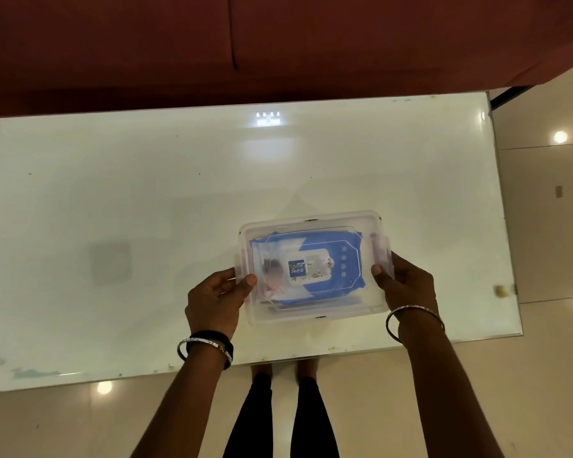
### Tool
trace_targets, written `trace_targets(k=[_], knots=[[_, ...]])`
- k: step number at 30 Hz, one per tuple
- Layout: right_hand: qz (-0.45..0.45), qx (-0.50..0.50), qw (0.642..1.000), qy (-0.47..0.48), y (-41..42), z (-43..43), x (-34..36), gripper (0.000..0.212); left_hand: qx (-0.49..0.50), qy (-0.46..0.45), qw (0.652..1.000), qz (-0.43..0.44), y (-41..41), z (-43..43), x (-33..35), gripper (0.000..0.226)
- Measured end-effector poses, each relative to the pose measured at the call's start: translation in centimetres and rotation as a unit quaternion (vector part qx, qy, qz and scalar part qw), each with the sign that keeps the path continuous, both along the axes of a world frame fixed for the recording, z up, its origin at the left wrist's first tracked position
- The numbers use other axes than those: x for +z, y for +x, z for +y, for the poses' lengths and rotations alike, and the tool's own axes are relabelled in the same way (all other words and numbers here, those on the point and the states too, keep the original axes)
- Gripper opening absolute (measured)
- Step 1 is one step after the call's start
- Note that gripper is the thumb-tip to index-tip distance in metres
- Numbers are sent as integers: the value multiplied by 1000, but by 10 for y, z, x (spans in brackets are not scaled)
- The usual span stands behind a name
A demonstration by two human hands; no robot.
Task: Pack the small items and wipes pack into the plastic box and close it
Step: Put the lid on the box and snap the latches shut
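The clear plastic box (pixel 315 267), lid on, sits between the two hands near the front edge of the white glass table (pixel 146 200); whether it rests on the top or is lifted, I cannot tell. Its long axis runs left to right, slightly skewed. Through the lid shows the blue wipes pack (pixel 308 264), lying flat along the same axis. The left hand (pixel 217 300) clasps the left short end, thumb over the lid — the right hand (pixel 404 285) clasps the right end likewise.

One plastic box (pixel 315 312), one wipes pack (pixel 311 264), two hands.
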State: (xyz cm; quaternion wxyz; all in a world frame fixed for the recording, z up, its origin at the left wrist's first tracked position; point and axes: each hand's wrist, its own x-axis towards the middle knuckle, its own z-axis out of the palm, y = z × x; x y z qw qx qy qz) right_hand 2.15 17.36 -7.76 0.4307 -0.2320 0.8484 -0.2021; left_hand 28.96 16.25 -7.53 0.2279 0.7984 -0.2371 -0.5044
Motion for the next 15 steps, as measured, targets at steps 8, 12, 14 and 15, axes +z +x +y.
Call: trace_targets(k=[8, 12, 14, 15], knots=[[-159, -25, 985, 65, -19, -9, -2, 34, 46, 52, 967, 244, 9, -4, -19, 57], [-217, -49, 973, 64, -22, -9, -2, 20, 14, 35, 967, 251, 14, -6, -19, 46], [-239, -61, 967, 60, -24, -9, -4, 20, 9, 25, 980, 198, 11, -6, -16, 39], [-244, -64, 966, 58, -25, -9, -5, 21, -3, 13, 989, 148, 7, -5, -14, 34]])
